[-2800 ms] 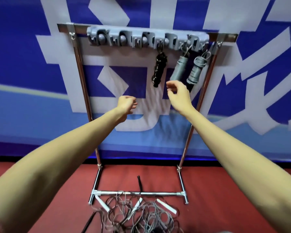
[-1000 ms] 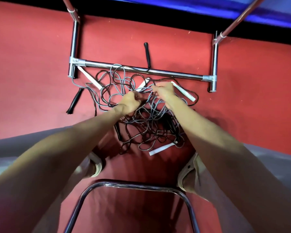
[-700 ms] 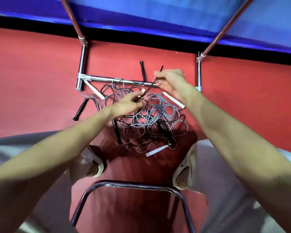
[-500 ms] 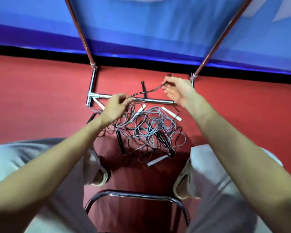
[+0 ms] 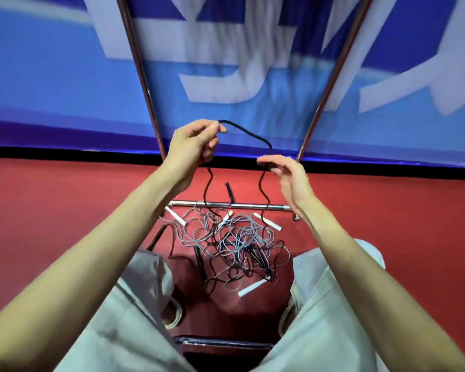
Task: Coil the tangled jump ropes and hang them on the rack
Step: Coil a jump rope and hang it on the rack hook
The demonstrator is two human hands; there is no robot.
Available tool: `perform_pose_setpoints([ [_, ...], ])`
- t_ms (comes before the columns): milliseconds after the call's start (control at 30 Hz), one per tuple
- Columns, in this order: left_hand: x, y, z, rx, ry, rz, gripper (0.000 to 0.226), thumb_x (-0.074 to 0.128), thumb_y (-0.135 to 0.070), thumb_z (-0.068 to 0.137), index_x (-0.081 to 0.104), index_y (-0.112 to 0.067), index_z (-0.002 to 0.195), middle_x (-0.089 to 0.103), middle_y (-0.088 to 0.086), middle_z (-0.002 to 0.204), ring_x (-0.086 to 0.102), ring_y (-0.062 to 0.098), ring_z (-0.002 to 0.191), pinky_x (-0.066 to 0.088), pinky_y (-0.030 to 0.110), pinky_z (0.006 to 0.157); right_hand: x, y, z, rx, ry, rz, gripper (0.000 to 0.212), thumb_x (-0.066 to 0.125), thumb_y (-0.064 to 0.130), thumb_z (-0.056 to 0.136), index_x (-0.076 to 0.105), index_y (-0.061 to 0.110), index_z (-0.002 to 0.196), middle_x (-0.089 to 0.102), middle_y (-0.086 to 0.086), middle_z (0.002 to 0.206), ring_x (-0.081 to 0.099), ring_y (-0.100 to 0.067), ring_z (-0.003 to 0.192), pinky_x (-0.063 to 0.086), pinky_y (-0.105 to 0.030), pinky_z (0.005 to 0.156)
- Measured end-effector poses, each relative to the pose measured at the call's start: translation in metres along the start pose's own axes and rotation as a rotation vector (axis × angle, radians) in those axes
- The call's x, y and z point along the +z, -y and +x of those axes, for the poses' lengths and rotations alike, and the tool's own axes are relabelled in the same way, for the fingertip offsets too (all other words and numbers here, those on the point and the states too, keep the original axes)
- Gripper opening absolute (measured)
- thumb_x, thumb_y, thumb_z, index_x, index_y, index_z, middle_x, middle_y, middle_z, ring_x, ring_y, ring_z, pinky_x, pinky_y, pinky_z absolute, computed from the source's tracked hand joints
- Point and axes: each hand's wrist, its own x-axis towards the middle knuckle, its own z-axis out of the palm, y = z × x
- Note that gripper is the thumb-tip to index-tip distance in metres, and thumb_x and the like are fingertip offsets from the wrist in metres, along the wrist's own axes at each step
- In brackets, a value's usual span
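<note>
I see shiny chrome metal rack (image 5: 230, 205), matt black rope (image 5: 249, 134) (rubbery-looking), matt red floor (image 5: 65, 200).

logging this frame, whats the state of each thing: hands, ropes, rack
left hand: pinches black rope, raised
right hand: pinches black rope, raised
black rope: lifted, both ends trailing into the pile
rope pile: tangled on the floor
rack: standing, base bar behind the pile

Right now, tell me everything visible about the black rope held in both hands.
The black rope is a thin, flexible cord. The left hand pinches it high; the right hand holds it lower. It arcs between them, then two wavy strands hang into the pile of grey and black ropes on the red floor. Its handles cannot be told apart there.
</note>
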Motion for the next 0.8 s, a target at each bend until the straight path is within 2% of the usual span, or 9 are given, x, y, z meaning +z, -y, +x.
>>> perform_pose_setpoints([
  [100,0.008,-0.030,-0.004,-0.046,0.014,-0.106,0.022,0.047,-0.017,0.102,0.061,-0.010,0.087,0.037,-0.009,0.053,0.024,0.005,0.044,0.015,0.020,0.049,0.007,0.019,-0.009,0.014,0.072,0.066,0.026,0.056,0.005,0.069,0.065,0.002,0.094,0.061,-0.006,0.078,0.060,-0.012,0.068,0.046,-0.018,0.066],
  [167,0.013,-0.044,-0.006,-0.067,0.026,-0.175,0.021,0.046,-0.017,0.102,0.061,-0.009,0.090,0.036,-0.009,0.054,0.023,0.004,0.044,0.015,0.020,0.049,0.015,0.030,-0.015,-0.016,0.152,-0.083,0.030,0.063,-0.009,0.078,0.063,0.002,0.106,0.057,-0.004,0.080,0.052,-0.003,0.056,0.042,-0.014,0.056],
  [233,0.018,-0.059,-0.007,-0.111,0.041,-0.274,0.022,0.043,-0.016,0.102,0.060,-0.006,0.092,0.036,-0.008,0.054,0.024,0.003,0.042,0.016,0.018,0.046,0.023,0.038,-0.018,-0.045,0.270,-0.309,0.040,0.067,-0.012,0.080,0.061,0.002,0.117,0.057,-0.002,0.087,0.048,0.002,0.053,0.041,-0.012,0.055],
  [367,0.027,-0.092,-0.008,-0.259,0.120,-0.528,0.023,0.037,-0.011,0.100,0.056,0.001,0.096,0.038,-0.006,0.051,0.029,0.003,0.038,0.020,0.015,0.041,0.045,0.044,-0.027,-0.099,0.463,-0.697,0.054,0.081,0.007,0.075,0.061,0.006,0.125,0.060,-0.005,0.099,0.048,-0.008,0.063,0.042,-0.015,0.061],
  [433,0.027,-0.107,-0.007,-0.302,0.135,-0.625,0.024,0.038,-0.009,0.099,0.056,0.007,0.100,0.037,-0.005,0.053,0.032,0.004,0.039,0.022,0.016,0.042,0.057,0.045,-0.033,-0.110,0.529,-0.743,0.050,0.082,0.015,0.076,0.063,0.012,0.122,0.059,-0.005,0.096,0.044,-0.008,0.060,0.042,-0.024,0.062],
  [567,0.017,-0.124,-0.003,-0.314,0.137,-0.765,0.027,0.038,-0.004,0.094,0.052,0.014,0.109,0.041,-0.002,0.059,0.037,0.007,0.041,0.027,0.018,0.042,0.073,0.051,-0.037,-0.118,0.509,-0.692,0.047,0.076,0.015,0.082,0.059,0.010,0.126,0.054,-0.001,0.089,0.038,-0.005,0.057,0.038,-0.018,0.060],
  [700,0.005,-0.134,-0.004,-0.291,0.163,-0.831,0.027,0.039,-0.003,0.091,0.050,0.013,0.110,0.050,0.003,0.064,0.046,0.009,0.046,0.034,0.018,0.047,0.079,0.066,-0.036,-0.144,0.506,-0.690,0.009,0.068,0.011,0.089,0.070,0.004,0.094,0.055,0.014,0.057,0.040,0.001,0.048,0.034,-0.012,0.052],
  [733,-0.001,-0.135,-0.004,-0.287,0.160,-0.829,0.025,0.038,-0.004,0.094,0.051,0.011,0.108,0.056,0.006,0.066,0.054,0.011,0.051,0.042,0.019,0.050,0.079,0.072,-0.036,-0.148,0.504,-0.690,0.008,0.067,0.011,0.090,0.070,0.005,0.087,0.055,0.014,0.055,0.042,0.001,0.048,0.034,-0.013,0.052],
  [800,-0.018,-0.133,0.001,-0.271,0.127,-0.755,0.022,0.038,-0.008,0.096,0.056,0.005,0.101,0.069,0.016,0.083,0.069,0.021,0.074,0.056,0.026,0.070,0.078,0.084,-0.033,-0.159,0.456,-0.659,0.013,0.065,0.010,0.091,0.071,0.008,0.080,0.057,0.012,0.056,0.043,-0.001,0.051,0.035,-0.015,0.053],
])
